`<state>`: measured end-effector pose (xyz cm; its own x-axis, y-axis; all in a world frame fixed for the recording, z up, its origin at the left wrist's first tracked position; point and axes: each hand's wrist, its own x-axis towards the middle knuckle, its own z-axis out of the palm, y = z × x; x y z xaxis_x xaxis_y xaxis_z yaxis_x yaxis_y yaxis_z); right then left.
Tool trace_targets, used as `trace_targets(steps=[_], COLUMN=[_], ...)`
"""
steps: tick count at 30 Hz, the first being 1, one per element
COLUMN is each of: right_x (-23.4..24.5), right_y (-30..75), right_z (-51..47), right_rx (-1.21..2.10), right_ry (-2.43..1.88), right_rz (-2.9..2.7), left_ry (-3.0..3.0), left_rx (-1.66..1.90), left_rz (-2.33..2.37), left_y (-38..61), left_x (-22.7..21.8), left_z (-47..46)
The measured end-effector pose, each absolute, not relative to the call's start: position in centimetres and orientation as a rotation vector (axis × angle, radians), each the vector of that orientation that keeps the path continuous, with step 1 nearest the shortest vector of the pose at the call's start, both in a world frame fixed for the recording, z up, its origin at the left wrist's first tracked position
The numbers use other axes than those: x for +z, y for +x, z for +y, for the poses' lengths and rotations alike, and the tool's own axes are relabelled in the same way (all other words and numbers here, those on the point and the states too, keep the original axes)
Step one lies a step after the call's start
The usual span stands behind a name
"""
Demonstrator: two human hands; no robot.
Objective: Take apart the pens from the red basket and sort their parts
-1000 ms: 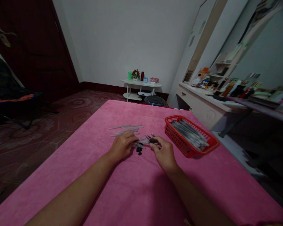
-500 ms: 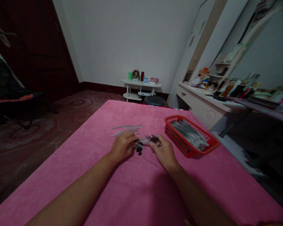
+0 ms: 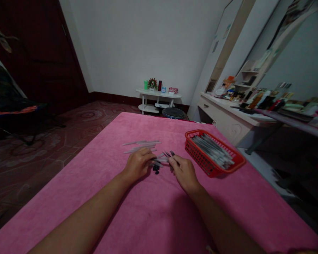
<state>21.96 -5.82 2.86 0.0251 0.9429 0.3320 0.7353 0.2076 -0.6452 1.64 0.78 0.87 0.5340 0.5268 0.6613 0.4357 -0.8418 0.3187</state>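
My left hand (image 3: 138,163) is closed on slim translucent tubes (image 3: 159,159) that look like pen barrels; their ends stick out to the right from its fingertips. In my right hand (image 3: 183,170), thumb and fingers pinch several thin dark pointed pieces (image 3: 167,154), perhaps pen refills, fanned toward the upper left. The two hands face each other, a small gap apart. Small black caps (image 3: 156,168) lie in a heap on the pink cloth (image 3: 148,211) just below the tubes. More pale tubes (image 3: 141,145) lie loosely beyond my left hand.
A red plastic basket (image 3: 213,165) filled with grey-white sticks, pen-like, (image 3: 214,150) stands right of my right hand. Past the cloth's far edge are a round black stool (image 3: 174,113) and a small white table (image 3: 159,93). A cluttered dresser (image 3: 228,109) stands at the right.
My right hand has shifted slightly, and the dark pointed pieces in it are spread a little differently. My left hand stays in place with the tubes.
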Motion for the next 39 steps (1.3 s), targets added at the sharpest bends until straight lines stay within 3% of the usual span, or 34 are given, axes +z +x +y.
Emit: trace_targets(steps=[32,39], right_x=[3.36,3.25], right_y=[22.09,22.14], right_z=[-5.95,-5.95], right_rx=[0.338,0.455], right_ry=[-1.583,-1.536], right_rz=[-1.784,-1.8], left_ry=[2.604,2.668], left_rx=[1.191,1.168], left_rz=[0.837,0.82], left_y=[1.61,1.64], left_x=[0.38,0.4], left_z=[0.94,0.9])
